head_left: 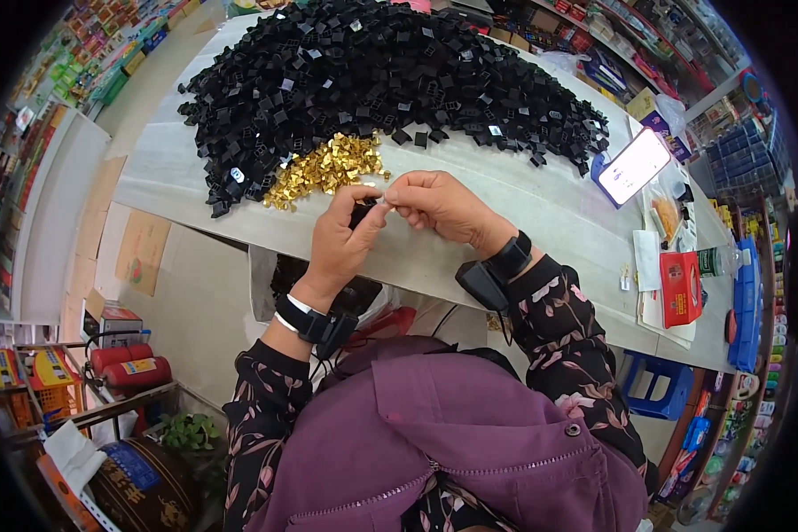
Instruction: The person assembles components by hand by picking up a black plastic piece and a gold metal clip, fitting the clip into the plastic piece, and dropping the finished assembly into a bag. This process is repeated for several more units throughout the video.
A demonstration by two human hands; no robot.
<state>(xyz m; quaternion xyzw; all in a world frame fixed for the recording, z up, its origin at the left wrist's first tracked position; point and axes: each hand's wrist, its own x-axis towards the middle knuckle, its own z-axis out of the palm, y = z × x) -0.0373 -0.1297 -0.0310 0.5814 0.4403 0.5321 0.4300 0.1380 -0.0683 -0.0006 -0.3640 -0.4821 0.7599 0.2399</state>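
Above the front edge of the table [505, 191] my two hands meet at the fingertips. My left hand [341, 229] is closed round a small black plastic piece [361, 213], partly hidden by thumb and fingers. My right hand [439, 208] is closed in a pinch against the left fingertips; a tiny pale bit shows there, too small to name. Just beyond the left hand lies a heap of small shiny gold metal pieces [332, 166]. Behind it spreads a large pile of small black square plastic pieces [390, 80], a few with light faces.
On the right of the table are a propped phone [634, 168] with a lit screen, a red box [681, 288], a clear bottle [718, 261] and a blue tray [745, 306]. A blue stool [658, 386] stands below. Red cylinders [133, 363] sit at the lower left.
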